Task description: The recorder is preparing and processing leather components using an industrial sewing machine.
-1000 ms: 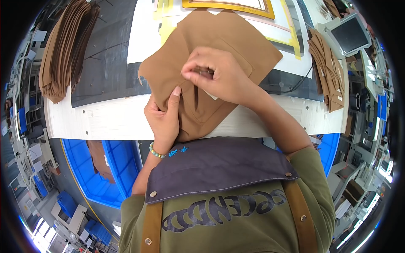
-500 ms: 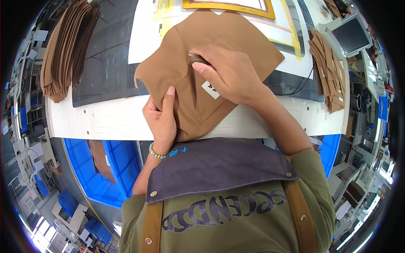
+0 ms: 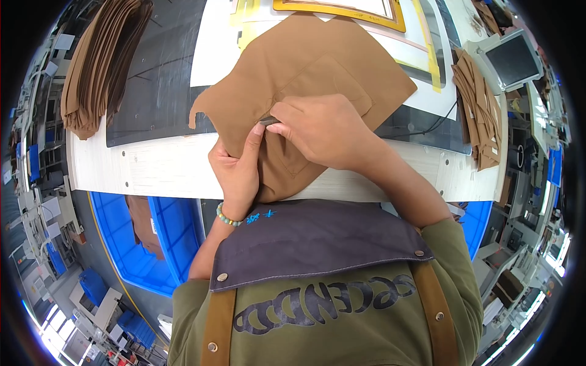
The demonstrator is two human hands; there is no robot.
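Observation:
A brown fabric piece (image 3: pixel 268 70) with a stitched-on pocket (image 3: pixel 332 79) lies over the table's front edge. My left hand (image 3: pixel 237 174) pinches its near left part, thumb on top and fingers bent underneath. In my right hand (image 3: pixel 326 131) is a small dark metal tool that looks like thread snips (image 3: pixel 268 121), mostly covered by the fingers. Its tip meets the cloth by the pocket's seam, right beside my left thumb. The white label on the pocket is hidden under my right hand.
A thick stack of brown pieces (image 3: pixel 101 67) stands at the left, with more brown pieces (image 3: pixel 479 110) at the right by a monitor (image 3: pixel 513 58). A yellow frame (image 3: pixel 342 7) lies at the back. Below the white table (image 3: pixel 165 168) are blue bins (image 3: pixel 174 235).
My right hand has come down and left with the snips, from above the pocket to my left thumb. The white label it left showing before is now covered.

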